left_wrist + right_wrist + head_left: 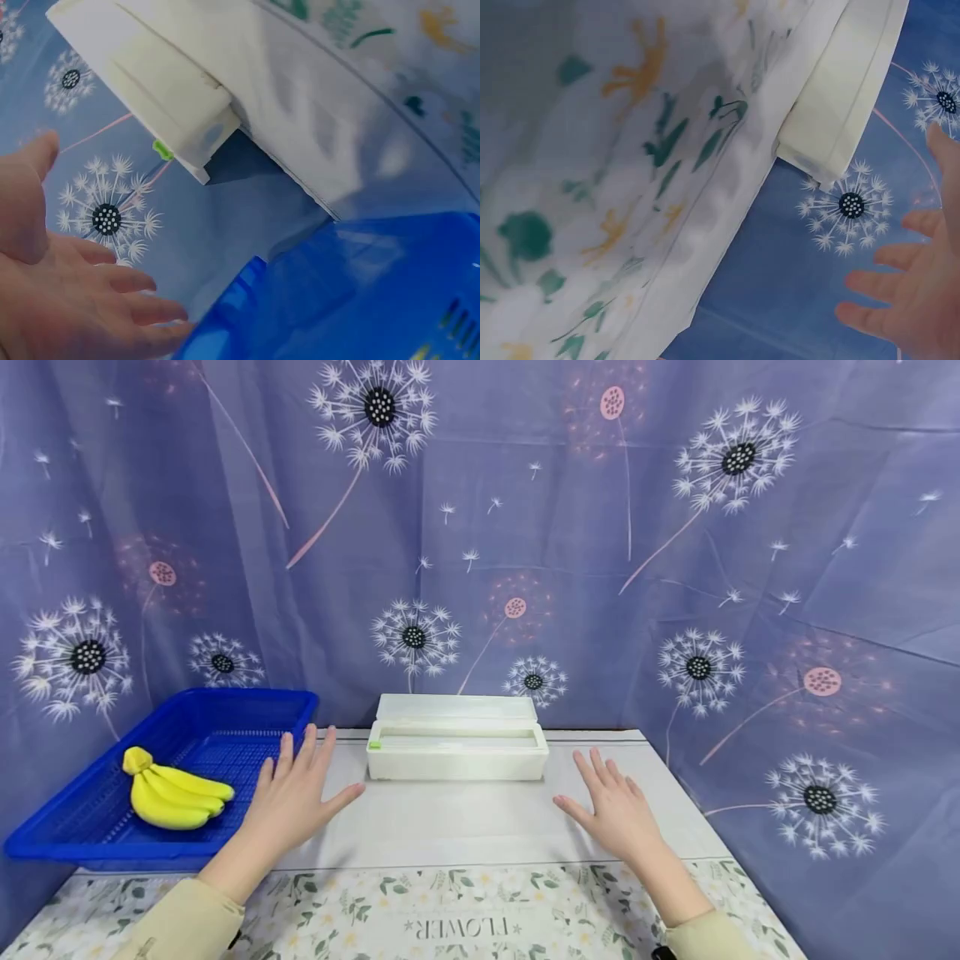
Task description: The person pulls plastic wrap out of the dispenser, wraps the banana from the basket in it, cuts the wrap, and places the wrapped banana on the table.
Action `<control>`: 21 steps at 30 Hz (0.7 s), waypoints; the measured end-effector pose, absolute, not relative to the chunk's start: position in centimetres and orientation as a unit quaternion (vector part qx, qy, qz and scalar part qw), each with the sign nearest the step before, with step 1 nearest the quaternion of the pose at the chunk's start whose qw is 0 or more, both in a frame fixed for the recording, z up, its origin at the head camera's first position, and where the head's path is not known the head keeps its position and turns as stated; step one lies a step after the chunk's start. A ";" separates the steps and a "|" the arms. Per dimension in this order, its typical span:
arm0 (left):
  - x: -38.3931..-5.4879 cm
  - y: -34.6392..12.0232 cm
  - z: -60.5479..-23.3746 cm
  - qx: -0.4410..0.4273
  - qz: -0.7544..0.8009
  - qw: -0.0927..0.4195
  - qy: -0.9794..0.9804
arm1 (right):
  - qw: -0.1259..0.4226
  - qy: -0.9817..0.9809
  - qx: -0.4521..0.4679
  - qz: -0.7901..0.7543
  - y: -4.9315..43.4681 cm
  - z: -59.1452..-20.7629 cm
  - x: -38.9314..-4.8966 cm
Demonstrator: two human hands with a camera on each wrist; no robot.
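Note:
A long white box stands at the back middle of the table, its lid raised behind it and a small green tab at its left end. To the left of the box, my left hand is spread with straight fingers and holds nothing. My right hand, fingers also spread, hovers to the right of the box and grips nothing. Yellow bananas, joined in a bunch, lie in a blue plastic basket beside my left hand. In the left wrist view the box appears tilted.
A table cover is plain white at the back and printed with flowers and leaves at the front. Behind and to the right hangs a purple-blue curtain with dandelion prints. The basket overlaps the table's left edge.

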State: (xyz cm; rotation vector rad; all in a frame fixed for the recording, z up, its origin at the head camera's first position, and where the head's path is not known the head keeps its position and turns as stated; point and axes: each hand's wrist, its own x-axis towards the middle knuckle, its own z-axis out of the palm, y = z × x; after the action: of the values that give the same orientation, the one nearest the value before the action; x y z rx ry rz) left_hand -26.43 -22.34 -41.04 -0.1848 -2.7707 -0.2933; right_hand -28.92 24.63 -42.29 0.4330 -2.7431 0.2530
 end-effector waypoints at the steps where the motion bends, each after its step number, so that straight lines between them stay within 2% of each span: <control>1: -26.6 -22.2 -40.8 -0.069 -0.106 0.174 -0.977 | 0.182 -0.967 0.154 0.090 24.5 -42.2 -29.1; 7: -27.7 -21.0 -39.4 -0.084 -0.115 0.177 -0.974 | 0.209 -0.957 0.165 0.118 23.5 -41.8 -30.5; 11: -29.0 -20.0 -38.7 -0.081 -0.125 0.161 -0.976 | 0.211 -0.953 0.167 0.139 22.8 -41.2 -31.5; 21: -32.3 -17.7 -38.8 -0.066 -0.163 0.119 -0.977 | 0.154 -0.961 0.153 0.168 20.7 -39.8 -34.2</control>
State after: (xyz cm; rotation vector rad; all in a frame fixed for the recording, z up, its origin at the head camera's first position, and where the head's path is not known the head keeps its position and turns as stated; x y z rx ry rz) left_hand -32.29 -17.67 -38.80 -0.1934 -2.8566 -0.4774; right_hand -34.25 20.74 -39.76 0.4394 -2.7562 0.4830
